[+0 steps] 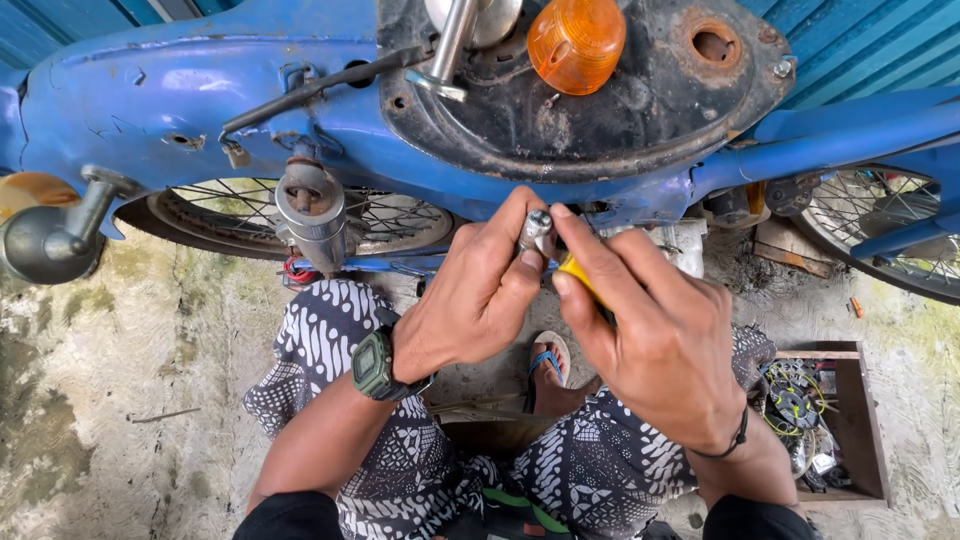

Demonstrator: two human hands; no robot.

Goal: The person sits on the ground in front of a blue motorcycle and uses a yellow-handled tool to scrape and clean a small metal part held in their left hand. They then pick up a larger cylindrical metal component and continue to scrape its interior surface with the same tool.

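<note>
Hands first: my left hand [480, 300] is closed around a small metal part [537, 231], pinching it between thumb and fingertips so that its rounded silver end shows on top. My right hand [655, 335] is closed on a yellow-handled tool [578, 275], of which I see only a strip of yellow between the fingers; its working end is hidden, so I cannot tell what kind of tool it is. The two hands meet, fingertips touching around the metal part, just below the blue motorcycle frame [180, 95] that fills the top of my view.

On my left wrist sits a dark green wristwatch [374, 366], and a thin black cord bracelet [735, 437] circles the right wrist. Above the hands, on the black, grimy plate [620, 120] of the motorcycle, an orange turn-signal lens [576, 40] stands out. A spoked wheel [395, 218] shows behind the frame at left, and another spoked wheel [890, 235] at the right edge. I see patterned black-and-white trousers [330, 330] over my knees and a sandalled foot [548, 365] between them on the concrete floor [120, 400]. A wooden box [860, 420] of small parts lies near my right forearm.
</note>
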